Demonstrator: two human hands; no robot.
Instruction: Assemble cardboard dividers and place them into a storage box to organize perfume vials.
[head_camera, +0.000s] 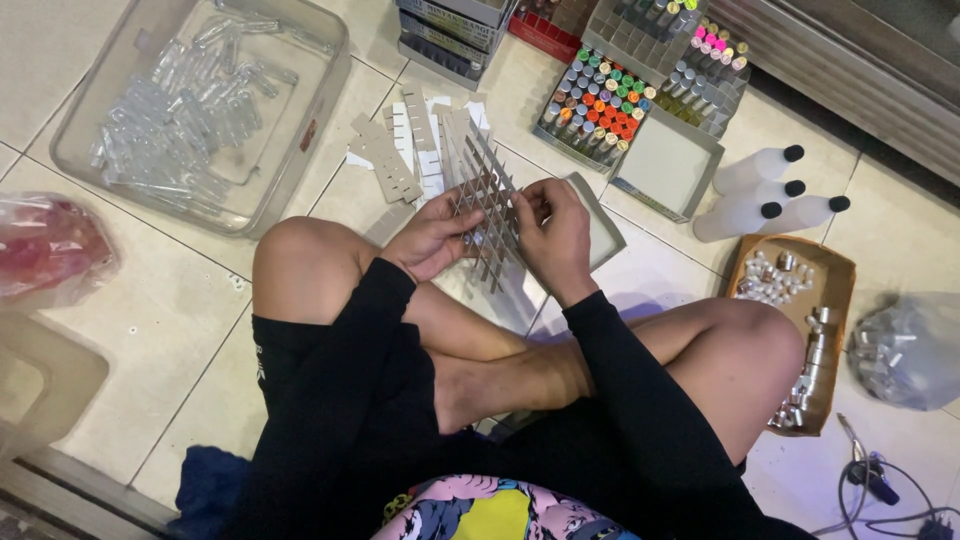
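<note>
Both hands, left hand (432, 243) and right hand (553, 235), grip the cardboard grid divider (487, 205). We see it between them, at frame centre.

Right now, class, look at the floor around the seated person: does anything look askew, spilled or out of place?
Three white bottles with black caps lie tipped on their sides on the tiles, not upright. Loose slotted cardboard strips lie scattered beyond the grid divider that the left hand and right hand hold. Nothing looks spilled.
</note>
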